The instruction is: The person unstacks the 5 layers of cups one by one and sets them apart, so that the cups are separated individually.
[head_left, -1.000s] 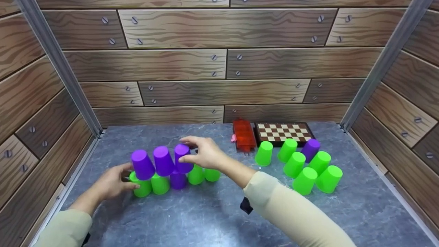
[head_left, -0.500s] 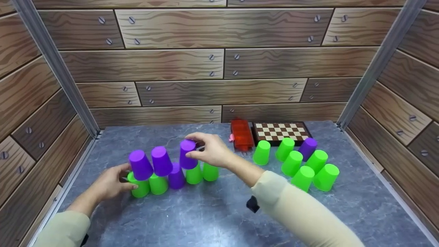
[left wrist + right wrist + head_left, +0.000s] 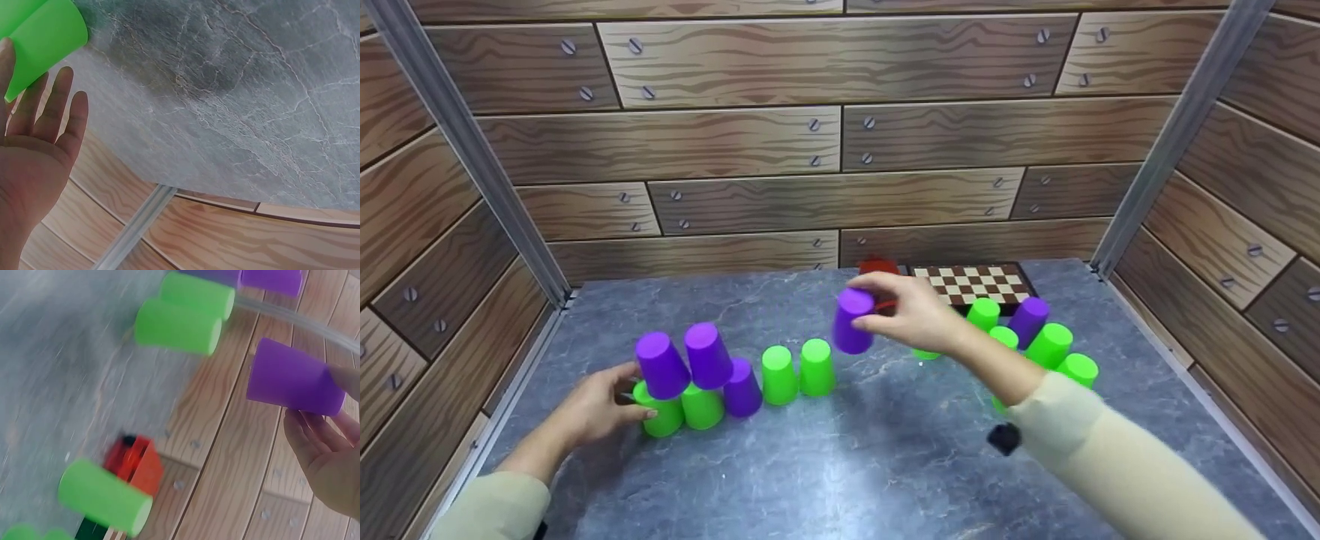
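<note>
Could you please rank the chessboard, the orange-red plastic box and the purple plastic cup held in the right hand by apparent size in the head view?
1. Brown-and-cream chessboard, largest, though partly hidden.
2. Purple plastic cup pinched by the right hand; it is nearer the camera, so this is unsure.
3. Orange-red plastic box, mostly hidden behind the hand.

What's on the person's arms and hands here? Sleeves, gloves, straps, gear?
Both hands are bare: left hand, right hand, no gloves, rings or markings visible. Both arms wear long, plain beige sleeves: left sleeve, right sleeve. A small black object hangs under the right cuff; what it is cannot be told. No cables show.
</note>
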The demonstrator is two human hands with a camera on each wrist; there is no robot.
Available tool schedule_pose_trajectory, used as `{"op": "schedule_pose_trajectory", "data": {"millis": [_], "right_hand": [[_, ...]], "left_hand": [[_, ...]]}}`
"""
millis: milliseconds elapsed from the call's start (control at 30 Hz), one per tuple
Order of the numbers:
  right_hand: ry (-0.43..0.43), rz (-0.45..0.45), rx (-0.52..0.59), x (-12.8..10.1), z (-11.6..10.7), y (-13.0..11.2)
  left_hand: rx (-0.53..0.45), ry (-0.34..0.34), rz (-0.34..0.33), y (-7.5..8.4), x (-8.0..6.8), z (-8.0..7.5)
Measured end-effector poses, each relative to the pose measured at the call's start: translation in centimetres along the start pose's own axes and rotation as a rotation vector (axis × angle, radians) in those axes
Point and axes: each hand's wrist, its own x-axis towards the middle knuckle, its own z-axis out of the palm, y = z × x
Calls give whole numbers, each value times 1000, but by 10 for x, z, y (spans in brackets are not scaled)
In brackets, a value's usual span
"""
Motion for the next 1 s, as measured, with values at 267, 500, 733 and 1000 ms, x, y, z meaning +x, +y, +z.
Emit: {"op": "schedule_pose_trajectory", "data": {"millis": [267, 500, 733, 1000], "right_hand": [[-21, 41, -95, -30, -34, 34], [-59, 97, -150, -48, -48, 60], [-92, 110, -137, -59, -50, 79], [-111, 118, -151, -66, -51, 95]], "left_hand": [[-20, 6, -26, 0, -1, 1], [-36, 9, -32, 1, -2, 1], [-26, 8, -30, 1, -2, 1], [-26, 8, -19, -1, -1, 1]]}}
